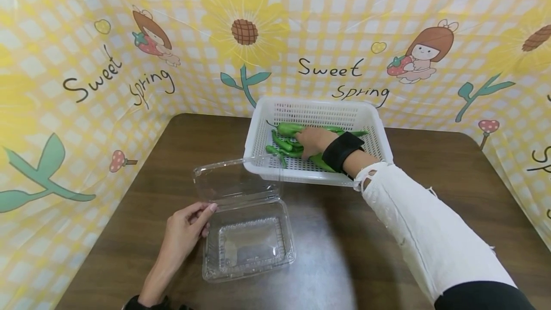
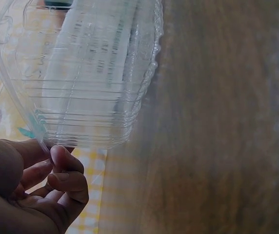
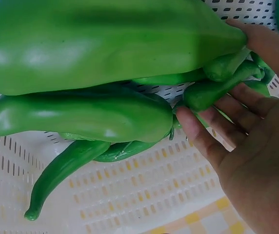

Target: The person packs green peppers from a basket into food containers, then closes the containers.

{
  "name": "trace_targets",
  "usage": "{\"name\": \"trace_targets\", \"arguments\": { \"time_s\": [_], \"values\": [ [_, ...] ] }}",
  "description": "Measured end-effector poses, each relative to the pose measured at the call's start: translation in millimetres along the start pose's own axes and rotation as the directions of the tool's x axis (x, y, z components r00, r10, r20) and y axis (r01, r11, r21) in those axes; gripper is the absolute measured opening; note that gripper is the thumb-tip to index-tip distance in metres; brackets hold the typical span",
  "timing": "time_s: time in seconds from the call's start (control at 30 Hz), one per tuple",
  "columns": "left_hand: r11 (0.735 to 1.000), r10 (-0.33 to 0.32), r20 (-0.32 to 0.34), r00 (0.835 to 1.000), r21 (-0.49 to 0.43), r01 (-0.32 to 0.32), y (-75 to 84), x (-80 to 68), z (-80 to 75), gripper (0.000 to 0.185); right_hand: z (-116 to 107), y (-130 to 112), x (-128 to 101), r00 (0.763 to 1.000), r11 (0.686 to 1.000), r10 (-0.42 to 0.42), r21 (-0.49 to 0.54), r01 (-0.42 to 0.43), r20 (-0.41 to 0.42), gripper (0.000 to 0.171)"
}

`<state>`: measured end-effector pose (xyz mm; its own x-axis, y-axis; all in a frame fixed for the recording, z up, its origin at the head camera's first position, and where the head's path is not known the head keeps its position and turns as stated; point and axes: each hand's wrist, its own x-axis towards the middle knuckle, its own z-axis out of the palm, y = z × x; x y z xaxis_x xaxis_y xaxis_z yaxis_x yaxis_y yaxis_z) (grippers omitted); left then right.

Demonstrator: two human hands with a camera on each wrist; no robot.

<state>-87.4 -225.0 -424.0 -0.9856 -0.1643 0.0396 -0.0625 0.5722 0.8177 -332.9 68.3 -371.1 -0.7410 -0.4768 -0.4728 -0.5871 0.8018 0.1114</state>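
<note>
My left hand [image 1: 185,231] pinches the edge of a clear plastic clamshell box [image 1: 249,243] near its hinge. In the left wrist view the thumb and fingertips grip the thin rim of the box [image 2: 88,92]. The box stands on the table with its lid raised. My right hand [image 1: 316,140] reaches into a white basket [image 1: 318,102] of green peppers [image 1: 289,129]. In the right wrist view its fingers are spread, with the thumb at the narrow end of a large pepper [image 3: 105,48] and the fingers beside a small one [image 3: 217,90].
Several more peppers, such as a thin curved chili [image 3: 64,173], lie in the basket. The box stands just in front of the basket on the brown wooden table [image 1: 163,166]. A yellow checked cloth [image 1: 193,85] rises behind and at the sides.
</note>
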Motion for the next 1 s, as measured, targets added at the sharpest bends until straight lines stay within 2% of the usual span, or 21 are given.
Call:
{"name": "trace_targets", "arguments": {
  "time_s": [0.23, 0.5, 1.0],
  "values": [
    [1.000, 0.007, -0.015, 1.000, 0.026, -0.007, 0.1, -2.1, -0.6, 0.028, -1.7, -0.7, -0.6, 1.000, 0.999, -0.027, 0.021, 0.027, 0.000, 0.072],
    [1.000, 0.003, -0.014, 1.000, 0.013, -0.003, -0.6, -4.7, 0.2, 0.026, 1.6, 0.1, -2.6, 0.998, 0.999, -0.039, 0.034, 0.040, -0.042, 0.063],
    [1.000, 0.005, -0.013, 1.000, 0.005, -0.004, 2.0, -1.9, -0.2, 0.028, -10.3, 7.3, -18.7, 0.992, 0.999, -0.045, 0.016, 0.047, -0.117, 0.035]
  ]
}}
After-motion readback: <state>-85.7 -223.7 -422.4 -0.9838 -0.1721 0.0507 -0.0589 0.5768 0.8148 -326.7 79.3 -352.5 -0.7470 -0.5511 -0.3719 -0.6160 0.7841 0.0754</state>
